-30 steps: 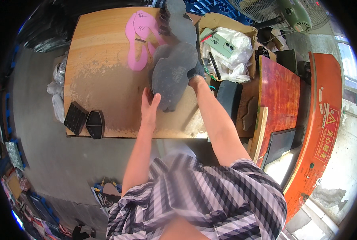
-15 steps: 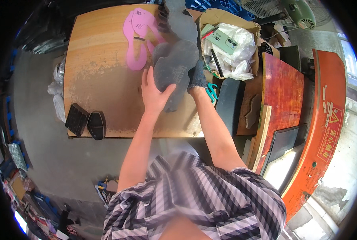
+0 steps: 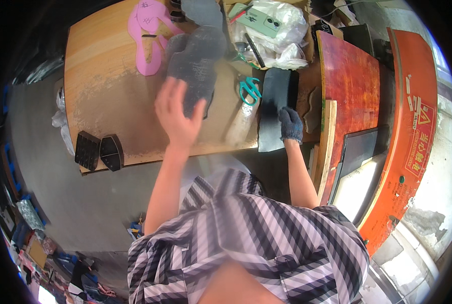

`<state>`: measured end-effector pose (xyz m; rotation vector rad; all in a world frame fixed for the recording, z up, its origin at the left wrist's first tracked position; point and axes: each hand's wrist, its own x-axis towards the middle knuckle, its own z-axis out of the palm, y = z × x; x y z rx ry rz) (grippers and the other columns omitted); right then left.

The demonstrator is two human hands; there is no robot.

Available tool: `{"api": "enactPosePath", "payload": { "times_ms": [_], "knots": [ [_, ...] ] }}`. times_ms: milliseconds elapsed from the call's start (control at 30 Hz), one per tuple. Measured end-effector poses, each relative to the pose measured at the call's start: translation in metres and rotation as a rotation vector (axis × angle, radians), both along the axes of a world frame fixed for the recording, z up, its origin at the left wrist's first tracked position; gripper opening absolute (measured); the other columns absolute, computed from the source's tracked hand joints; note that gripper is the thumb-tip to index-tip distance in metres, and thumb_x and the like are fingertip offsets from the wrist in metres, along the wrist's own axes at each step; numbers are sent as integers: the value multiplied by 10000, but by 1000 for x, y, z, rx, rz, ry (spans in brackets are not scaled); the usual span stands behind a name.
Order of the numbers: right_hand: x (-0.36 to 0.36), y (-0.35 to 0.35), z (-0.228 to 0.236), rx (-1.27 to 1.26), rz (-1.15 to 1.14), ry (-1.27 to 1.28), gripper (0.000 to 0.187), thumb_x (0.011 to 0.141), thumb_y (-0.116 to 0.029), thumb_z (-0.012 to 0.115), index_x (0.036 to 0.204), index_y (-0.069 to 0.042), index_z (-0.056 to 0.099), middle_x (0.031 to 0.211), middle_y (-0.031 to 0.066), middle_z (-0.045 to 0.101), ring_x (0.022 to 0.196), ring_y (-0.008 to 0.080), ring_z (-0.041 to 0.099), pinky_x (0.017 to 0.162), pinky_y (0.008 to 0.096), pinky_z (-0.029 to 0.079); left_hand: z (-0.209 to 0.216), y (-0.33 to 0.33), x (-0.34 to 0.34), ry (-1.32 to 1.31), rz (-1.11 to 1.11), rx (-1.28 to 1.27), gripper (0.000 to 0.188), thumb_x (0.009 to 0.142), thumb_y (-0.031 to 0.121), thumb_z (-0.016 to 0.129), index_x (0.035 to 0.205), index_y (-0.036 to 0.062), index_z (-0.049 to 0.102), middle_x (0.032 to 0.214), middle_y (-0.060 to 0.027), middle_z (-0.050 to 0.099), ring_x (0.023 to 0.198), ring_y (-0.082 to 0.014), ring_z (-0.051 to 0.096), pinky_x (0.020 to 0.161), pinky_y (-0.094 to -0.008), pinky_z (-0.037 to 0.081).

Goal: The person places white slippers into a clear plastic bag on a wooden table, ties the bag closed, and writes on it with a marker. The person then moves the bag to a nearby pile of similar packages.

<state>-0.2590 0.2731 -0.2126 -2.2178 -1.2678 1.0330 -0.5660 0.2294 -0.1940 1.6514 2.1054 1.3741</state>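
A dark grey, sole-shaped sheet (image 3: 198, 63) with a wavy outline lies on the wooden table, and faint pale marks show on its face. My bare left hand (image 3: 177, 109) is slightly blurred at its lower end, fingers and thumb spread; whether it touches the sheet I cannot tell. My right hand (image 3: 290, 125) wears a dark knitted glove. Its fingers are together on the right edge of a long black sheet (image 3: 276, 93). Teal-handled scissors (image 3: 249, 91) lie between the two sheets. Pink sole-shaped templates (image 3: 147, 58) lie beyond my left hand.
A cardboard box (image 3: 309, 38) at the back right holds clear plastic bags, a green phone (image 3: 256, 20) and a black pen (image 3: 255, 49). Two black cutting dies (image 3: 111, 153) stand at the table's near left corner. Boards (image 3: 350, 86) and an orange panel (image 3: 406, 142) rise at the right.
My right hand has left the grey sheet's right side and moved right and nearer, onto the black sheet. The left hand stays by the grey sheet. The whole view has shifted.
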Motion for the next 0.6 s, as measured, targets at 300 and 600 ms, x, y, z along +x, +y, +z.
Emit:
{"api": "enactPosePath", "payload": {
  "times_ms": [300, 600],
  "knots": [
    [-14, -14, -48, 21, 462, -741, 840, 652, -558, 668, 1328, -131, 410, 1362, 186, 376, 1238, 416, 324, 982, 520, 326, 8, -27, 37, -71, -61, -72, 403, 699, 185, 725, 1075, 81, 625, 1258, -151, 473, 1125, -336, 449, 935, -430, 365],
    [-42, 47, 25, 178, 649, -99, 518, 750, -283, 686, 1207, -88, 539, 1109, 133, 598, 1033, 297, 559, 871, 371, 452, 14, 21, 16, 138, 43, -597, 1108, 590, 503, 780, 1439, 129, 175, 1462, -264, 157, 1336, -422, 196, 991, -577, 262]
  ]
}}
